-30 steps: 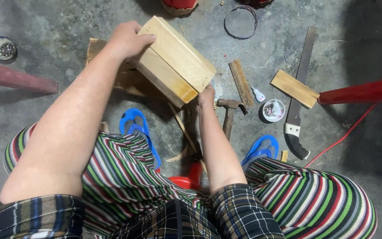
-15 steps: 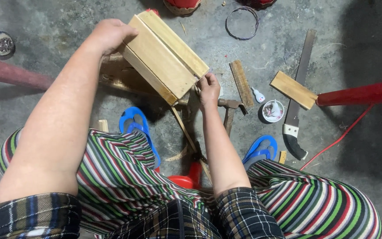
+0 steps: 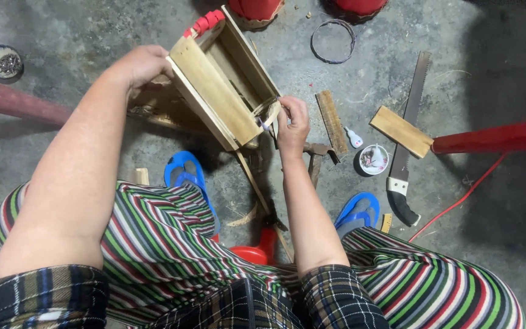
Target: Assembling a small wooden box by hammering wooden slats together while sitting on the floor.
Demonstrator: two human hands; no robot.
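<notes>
- Since half a second ago: wooden box frame point(image 3: 217, 91) has rolled over, open side now up with the inside slats showing; right hand point(image 3: 292, 125) has come up from under it to its near right corner.
- Frame sits left of centre, tilted, held off the concrete floor point(image 3: 488, 55).
- Left hand point(image 3: 144, 64) is clamped on the frame's far left end; right hand pinches a thin pale strip point(image 3: 269, 116) at the corner.
- Handling, my read: frame is light, stiff and dry, so it won't slip; grip the end boards, not the thin slats. Strip looks bendy and likely to snap if kinked.
- Right of it: handsaw point(image 3: 406, 152), wood block point(image 3: 402, 131), hammer point(image 3: 316, 157), small dish point(image 3: 374, 159).
</notes>
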